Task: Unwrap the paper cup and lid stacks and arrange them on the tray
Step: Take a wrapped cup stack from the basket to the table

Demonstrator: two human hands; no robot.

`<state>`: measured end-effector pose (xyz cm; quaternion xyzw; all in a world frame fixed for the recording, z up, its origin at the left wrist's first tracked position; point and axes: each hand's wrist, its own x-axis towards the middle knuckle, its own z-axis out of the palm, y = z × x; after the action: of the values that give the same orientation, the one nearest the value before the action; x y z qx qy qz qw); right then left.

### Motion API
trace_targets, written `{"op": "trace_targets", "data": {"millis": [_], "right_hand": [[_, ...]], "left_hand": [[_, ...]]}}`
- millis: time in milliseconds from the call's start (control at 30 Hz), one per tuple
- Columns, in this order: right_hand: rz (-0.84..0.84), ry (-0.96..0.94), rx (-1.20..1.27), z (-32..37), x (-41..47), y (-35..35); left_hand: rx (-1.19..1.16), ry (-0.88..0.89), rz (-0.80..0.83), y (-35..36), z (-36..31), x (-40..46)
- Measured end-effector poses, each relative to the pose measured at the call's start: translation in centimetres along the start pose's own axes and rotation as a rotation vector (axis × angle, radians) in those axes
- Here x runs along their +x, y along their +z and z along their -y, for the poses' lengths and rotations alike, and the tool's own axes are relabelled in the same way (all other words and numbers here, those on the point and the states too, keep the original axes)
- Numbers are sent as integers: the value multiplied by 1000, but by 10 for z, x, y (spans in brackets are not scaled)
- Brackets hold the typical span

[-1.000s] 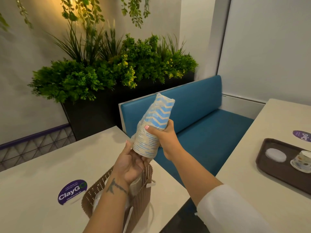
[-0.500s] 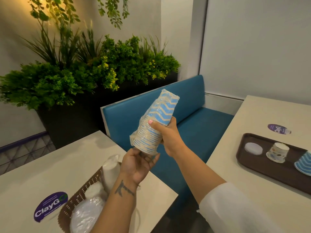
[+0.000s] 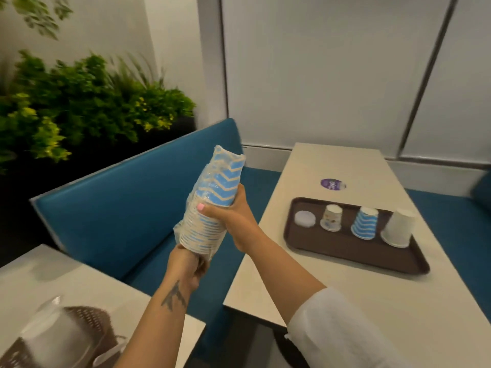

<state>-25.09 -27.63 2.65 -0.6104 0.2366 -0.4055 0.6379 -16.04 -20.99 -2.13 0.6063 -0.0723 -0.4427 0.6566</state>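
held tilted in mid-air over the blue bench (image 3: pixel 119 203), the wrapped cup stack (image 3: pixel 212 205) is gripped mid-body by the right hand (image 3: pixel 233 219) while the left hand (image 3: pixel 190 264) pinches the wrap at its base, so a hard tug could spill cups short of the tray (image 3: pixel 353 251).

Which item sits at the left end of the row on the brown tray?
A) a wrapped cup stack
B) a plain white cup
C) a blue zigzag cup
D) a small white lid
D: on the brown tray, the small white lid lies leftmost, followed rightward by a patterned cup, a blue zigzag cup and a plain white cup.
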Motion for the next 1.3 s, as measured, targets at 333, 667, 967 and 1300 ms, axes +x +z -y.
{"op": "trace_targets", "data": {"millis": [333, 667, 967, 1300], "right_hand": [[-122, -71, -72, 1, -7, -82], [-208, -81, -98, -8, -11, -154], [-217, -67, -127, -4, -16, -219], [-353, 26, -199, -6, -46, -302]], "left_hand": [[331, 53, -15, 68, 23, 4], [-364, -291, 393, 128, 50, -3], [-100, -252, 394, 180, 91, 9], [-72, -407, 452, 239, 163, 17]]}}
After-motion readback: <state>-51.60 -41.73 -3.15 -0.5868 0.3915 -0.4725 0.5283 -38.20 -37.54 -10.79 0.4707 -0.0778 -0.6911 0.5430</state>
